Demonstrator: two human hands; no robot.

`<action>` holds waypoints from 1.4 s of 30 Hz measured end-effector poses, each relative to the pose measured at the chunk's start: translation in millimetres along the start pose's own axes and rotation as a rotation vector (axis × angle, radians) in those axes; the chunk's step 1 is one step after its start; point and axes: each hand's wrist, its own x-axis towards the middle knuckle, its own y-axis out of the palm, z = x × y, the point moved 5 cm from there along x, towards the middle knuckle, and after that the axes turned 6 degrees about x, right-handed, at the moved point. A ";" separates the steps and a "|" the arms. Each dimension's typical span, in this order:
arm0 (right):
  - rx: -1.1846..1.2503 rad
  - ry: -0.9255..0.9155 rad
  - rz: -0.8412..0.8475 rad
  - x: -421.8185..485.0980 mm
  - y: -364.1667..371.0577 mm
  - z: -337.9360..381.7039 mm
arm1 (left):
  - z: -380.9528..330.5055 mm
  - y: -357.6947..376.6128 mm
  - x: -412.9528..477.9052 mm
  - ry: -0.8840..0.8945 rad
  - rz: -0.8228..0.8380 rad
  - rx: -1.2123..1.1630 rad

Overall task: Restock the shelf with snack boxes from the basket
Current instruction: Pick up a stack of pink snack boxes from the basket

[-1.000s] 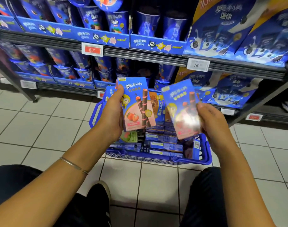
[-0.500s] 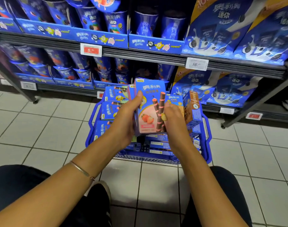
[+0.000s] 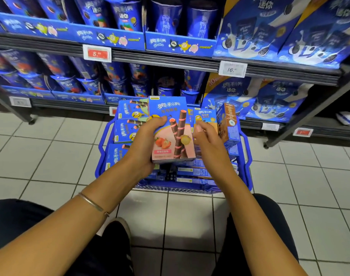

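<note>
the left hand (image 3: 144, 144) grips a pink-and-blue strawberry snack box (image 3: 173, 132) by its left long edge, thumb across the front and fingers curled behind. the pack looks thick at its bottom edge, so there may be a second box behind it; i cannot tell. it stands upright, long axis vertical, face toward the person, held just above the blue basket (image 3: 247, 156) and low in front of the shelf (image 3: 170, 58).

the right hand (image 3: 208, 138) hovers just beside the box's right edge, fingers loosely bent with nothing visible in them, between that box and a brown-sided box (image 3: 229, 124) standing on end in the basket. the left hand is the one with the load, so the lift to the shelf looks like its job, while the right is nearer the remaining stock.

the box is thin, glossy printed card, flat-faced and sharp-cornered, light and easy to pinch by its edges. more flat boxes (image 3: 130, 128) lie stacked in the basket, which is hard plastic with a mesh wall. the shelf is dark metal rail packed with blue cartons and tapered cups, so any free slot is hard to make out.
</note>
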 end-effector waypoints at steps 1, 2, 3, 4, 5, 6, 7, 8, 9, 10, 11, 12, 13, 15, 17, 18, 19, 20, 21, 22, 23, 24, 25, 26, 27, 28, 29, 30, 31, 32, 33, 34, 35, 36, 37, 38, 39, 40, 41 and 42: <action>-0.065 0.010 -0.062 0.4 -15.4 -10.0 | -1.1 0.0 0.2 -0.003 -0.001 -0.016; -0.164 0.029 -0.126 2.0 -33.3 -22.2 | -1.8 -0.2 1.6 -0.003 0.003 -0.019; -0.295 0.064 -0.177 3.7 -51.7 -35.6 | -3.2 0.2 2.3 0.001 0.004 -0.021; -0.439 0.120 -0.206 5.3 -69.0 -50.0 | -5.2 1.4 2.4 0.011 0.009 -0.016; -0.584 0.192 -0.213 6.6 -84.5 -65.2 | -7.4 2.2 2.2 0.021 0.008 -0.008; -0.744 0.262 -0.208 7.0 -96.7 -78.9 | -8.6 3.1 3.0 0.024 0.010 -0.004; -0.918 0.305 -0.193 6.8 -104.4 -89.2 | -9.4 4.5 3.2 0.023 0.020 -0.001; -1.084 0.314 -0.170 6.2 -107.2 -97.0 | -10.3 6.7 2.8 0.024 0.035 0.005; -1.219 0.298 -0.144 5.9 -105.7 -103.2 | -11.0 8.4 2.0 0.026 0.046 0.015; -1.309 0.267 -0.125 6.2 -101.8 -108.0 | -11.1 10.0 1.7 0.024 0.056 0.017; -1.353 0.236 -0.120 6.9 -96.9 -111.0 | -11.5 11.1 0.9 0.025 0.056 0.022; -1.358 0.217 -0.130 8.3 -92.9 -112.3 | -12.5 12.8 -0.4 0.029 0.056 0.018; -1.339 0.206 -0.154 9.7 -90.6 -112.2 | -13.6 14.2 -1.6 0.034 0.053 0.010; -1.287 0.190 -0.211 13.3 -87.6 -110.6 | -15.3 15.9 -3.4 0.042 0.049 -0.004; -1.254 0.160 -0.230 13.4 -81.4 -111.2 | -15.6 15.7 -4.5 0.037 0.033 -0.022; -1.212 0.146 -0.228 12.4 -77.2 -112.5 | -15.5 15.4 -4.7 0.032 0.026 -0.030; -1.142 0.148 -0.221 10.8 -72.7 -114.0 | -15.3 15.0 -5.0 0.026 0.021 -0.032; -1.063 0.163 -0.218 9.0 -68.9 -116.0 | -14.9 15.1 -5.4 0.021 0.020 -0.031; -1.000 0.174 -0.221 7.3 -66.6 -117.8 | -14.3 15.1 -5.6 0.017 0.019 -0.025; -0.962 0.176 -0.230 6.2 -66.0 -118.2 | -13.4 15.1 -5.8 0.012 0.020 -0.020; -0.941 0.172 -0.247 5.4 -66.9 -116.6 | -12.8 14.6 -5.6 0.008 0.018 -0.019; -0.923 0.161 -0.271 4.4 -69.2 -112.9 | -12.8 14.1 -5.9 0.005 0.013 -0.022; -0.902 0.144 -0.303 3.2 -72.8 -107.0 | -12.7 13.3 -5.9 0.003 0.006 -0.025; -0.873 0.118 -0.339 2.1 -77.2 -98.7 | -12.7 12.1 -5.6 0.003 0.000 -0.026; -0.837 0.083 -0.376 0.9 -81.9 -87.7 | -12.5 10.6 -4.9 0.004 -0.007 -0.025; -0.792 0.041 -0.419 -0.3 -86.5 -73.6 | -12.4 9.3 -4.5 0.005 -0.016 -0.024; -0.730 -0.010 -0.467 -1.7 -90.7 -56.8 | -12.3 8.0 -3.7 0.006 -0.026 -0.023; -0.644 -0.065 -0.514 -3.5 -94.4 -39.3 | -11.9 7.1 -2.8 0.008 -0.035 -0.019; -0.535 -0.120 -0.557 -6.2 -97.0 -21.3 | -11.4 6.6 -2.0 0.009 -0.042 -0.014; -0.403 -0.174 -0.591 -9.6 -98.3 -3.3 | -11.2 6.4 -1.7 0.009 -0.049 -0.010; -0.253 -0.217 -0.616 -13.3 -98.8 12.8 | -10.6 5.7 -1.2 0.009 -0.063 -0.009; -0.099 -0.239 -0.631 -16.2 -98.3 25.8 | -9.9 4.9 -0.8 0.007 -0.077 -0.006; 0.048 -0.243 -0.636 -18.4 -97.0 35.4 | -9.1 4.2 -0.4 0.004 -0.091 -0.001; 0.183 -0.236 -0.627 -19.6 -94.9 41.6 | -8.7 3.6 -0.2 0.003 -0.105 0.007; 0.301 -0.220 -0.598 -19.7 -90.8 44.6 | -8.2 3.2 0.0 0.003 -0.118 0.019; 0.409 -0.193 -0.547 -19.3 -83.5 45.0 | -7.8 2.7 0.8 0.002 -0.131 0.035; 0.505 -0.160 -0.475 -18.5 -73.6 44.3 | -7.4 2.4 1.7 0.001 -0.145 0.048; 0.585 -0.128 -0.394 -18.6 -61.7 43.3 | -7.5 2.5 2.1 0.002 -0.159 0.056; 0.640 -0.102 -0.317 -19.1 -48.9 41.7 | -7.8 3.0 2.4 0.004 -0.170 0.064; 0.663 -0.079 -0.256 -20.1 -36.9 39.1 | -8.0 3.8 2.9 0.007 -0.174 0.070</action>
